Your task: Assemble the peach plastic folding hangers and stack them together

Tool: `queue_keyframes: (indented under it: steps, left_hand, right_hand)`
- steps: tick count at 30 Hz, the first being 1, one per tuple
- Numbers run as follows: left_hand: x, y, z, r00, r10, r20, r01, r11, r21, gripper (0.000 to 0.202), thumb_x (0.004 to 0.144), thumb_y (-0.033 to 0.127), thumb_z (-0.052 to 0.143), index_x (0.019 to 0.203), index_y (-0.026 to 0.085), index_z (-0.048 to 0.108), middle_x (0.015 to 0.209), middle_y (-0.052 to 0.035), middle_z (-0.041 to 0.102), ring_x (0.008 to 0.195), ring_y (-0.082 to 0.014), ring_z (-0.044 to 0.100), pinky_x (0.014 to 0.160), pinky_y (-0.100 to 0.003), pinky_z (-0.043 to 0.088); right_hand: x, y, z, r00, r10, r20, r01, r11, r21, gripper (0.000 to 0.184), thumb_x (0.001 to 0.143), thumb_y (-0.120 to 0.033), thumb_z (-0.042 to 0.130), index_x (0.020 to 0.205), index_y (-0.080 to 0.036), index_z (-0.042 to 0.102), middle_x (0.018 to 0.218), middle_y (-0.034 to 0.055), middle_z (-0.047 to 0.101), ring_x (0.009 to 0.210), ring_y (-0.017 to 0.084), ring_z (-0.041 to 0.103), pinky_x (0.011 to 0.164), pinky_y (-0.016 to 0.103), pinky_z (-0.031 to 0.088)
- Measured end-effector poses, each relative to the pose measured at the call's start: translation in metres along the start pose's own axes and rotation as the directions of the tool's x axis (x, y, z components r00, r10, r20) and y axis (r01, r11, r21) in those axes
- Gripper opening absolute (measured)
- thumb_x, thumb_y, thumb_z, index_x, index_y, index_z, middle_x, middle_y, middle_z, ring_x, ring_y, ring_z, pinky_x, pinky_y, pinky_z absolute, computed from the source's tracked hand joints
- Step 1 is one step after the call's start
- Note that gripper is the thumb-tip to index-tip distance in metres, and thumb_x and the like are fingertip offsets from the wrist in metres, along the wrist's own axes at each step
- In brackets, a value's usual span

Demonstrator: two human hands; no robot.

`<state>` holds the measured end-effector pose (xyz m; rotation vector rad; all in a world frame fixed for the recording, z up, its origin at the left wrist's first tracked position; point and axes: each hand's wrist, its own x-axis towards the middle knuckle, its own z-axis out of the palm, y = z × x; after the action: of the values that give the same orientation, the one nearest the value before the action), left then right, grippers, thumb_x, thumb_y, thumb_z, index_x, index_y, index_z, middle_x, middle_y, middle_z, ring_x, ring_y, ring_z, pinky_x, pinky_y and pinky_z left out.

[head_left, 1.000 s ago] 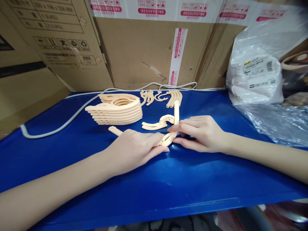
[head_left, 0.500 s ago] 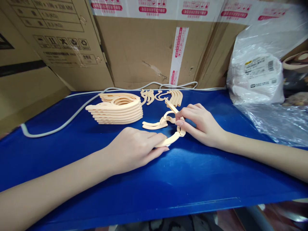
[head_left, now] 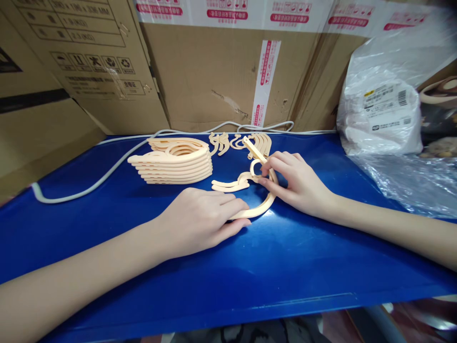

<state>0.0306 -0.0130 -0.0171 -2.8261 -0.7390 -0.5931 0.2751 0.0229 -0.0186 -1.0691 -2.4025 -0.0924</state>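
A cream hanger (head_left: 257,210) is being held just above or against the blue table (head_left: 271,271), between the two hands at the middle of the work area; whether its underside is being touched by the table cannot be told. Its lower curved end is being clamped between the thumb and fingers of the left hand (head_left: 205,216), the far part being hidden by that hand. Its bend is being gripped by the right hand (head_left: 294,185), whose thumb and forefinger are being kept nearly together on it; the exact contact of the remaining fingers cannot be told. The straight upper arm (head_left: 254,146) is being tilted up and to the left, beyond the right hand's fingertips. A curved hook (head_left: 252,166) is being seen just left of the right fingertips. A loose folded piece (head_left: 228,186) is being supported by the table just beyond the left hand. Farther back on the left, a stack (head_left: 171,169) of like hangers is being carried; to its right, small parts (head_left: 220,143) and a row of curved arms (head_left: 264,143) are being laid out. The rear edge is being crossed by a white cable (head_left: 89,194) and backed by cardboard (head_left: 210,76). At right, a labelled plastic bag (head_left: 378,119) is being borne.
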Motion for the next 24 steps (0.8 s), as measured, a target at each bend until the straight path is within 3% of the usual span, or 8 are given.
queue_keyframes:
  steps: [3,7,12,16,20,24]
  left_hand:
    - [0.001,0.0,-0.001,1.0,0.016,-0.006,-0.016,1.0,-0.005,0.02,0.098,0.031,0.052,0.098,0.019,0.067,0.089,0.0027,0.072,0.081,-0.0134,0.068,0.065,-0.025,0.044]
    - [0.003,-0.001,-0.002,0.999,0.036,-0.019,-0.035,0.999,0.017,0.021,0.098,0.032,0.051,0.097,0.019,0.068,0.087,0.0011,0.069,0.084,-0.0158,0.063,0.07,-0.027,0.044]
    - [0.004,-0.003,-0.002,1.0,0.014,-0.017,-0.014,1.0,0.005,0.02,0.097,0.031,0.052,0.095,0.018,0.068,0.088,-0.0001,0.067,0.084,-0.0179,0.058,0.068,-0.029,0.043]
    - [0.005,-0.005,-0.002,1.0,-0.02,-0.005,0.02,1.0,0.004,0.02,0.096,0.031,0.053,0.091,0.018,0.067,0.086,-0.0007,0.066,0.083,-0.0186,0.057,0.066,-0.029,0.042]
    - [0.006,-0.005,-0.002,1.0,-0.028,0.008,0.028,0.999,0.018,0.019,0.096,0.031,0.053,0.095,0.017,0.066,0.092,-0.0027,0.066,0.089,-0.0201,0.058,0.069,-0.03,0.044]
    - [0.007,-0.005,-0.003,0.999,-0.026,0.018,0.026,1.0,-0.001,0.019,0.096,0.028,0.051,0.099,0.017,0.066,0.101,-0.0054,0.065,0.096,-0.0214,0.058,0.075,-0.031,0.047]
  right_hand:
    - [-0.001,0.001,0.0,1.0,-0.006,0.018,0.007,1.0,-0.004,0.004,0.09,-0.02,0.051,0.09,-0.021,0.055,0.097,0.0048,0.062,0.091,0.021,0.055,0.079,0.035,0.035]
    - [-0.001,0.003,0.0,1.0,0.007,0.007,-0.007,0.999,0.033,0.011,0.086,-0.012,0.051,0.091,-0.02,0.057,0.101,0.0061,0.061,0.096,0.023,0.055,0.082,0.037,0.036]
    - [0.002,0.009,0.0,0.999,0.035,0.002,-0.035,0.968,0.25,0.019,0.083,-0.005,0.046,0.087,-0.02,0.058,0.095,0.006,0.058,0.089,0.02,0.054,0.079,0.035,0.04]
    - [0.003,0.016,0.004,0.997,0.077,-0.02,-0.063,0.917,0.394,0.018,0.083,-0.005,0.044,0.082,-0.02,0.053,0.089,0.0037,0.057,0.088,0.019,0.053,0.081,0.034,0.04]
    - [0.004,0.021,0.008,0.981,0.193,0.008,-0.173,0.857,0.485,0.012,0.082,-0.009,0.046,0.078,-0.02,0.048,0.08,0.0003,0.053,0.079,0.016,0.05,0.074,0.031,0.038]
    - [0.005,0.021,0.008,0.973,0.23,0.024,-0.207,0.819,0.535,0.01,0.083,-0.011,0.048,0.078,-0.02,0.047,0.077,-0.0009,0.051,0.074,0.014,0.048,0.069,0.028,0.036]
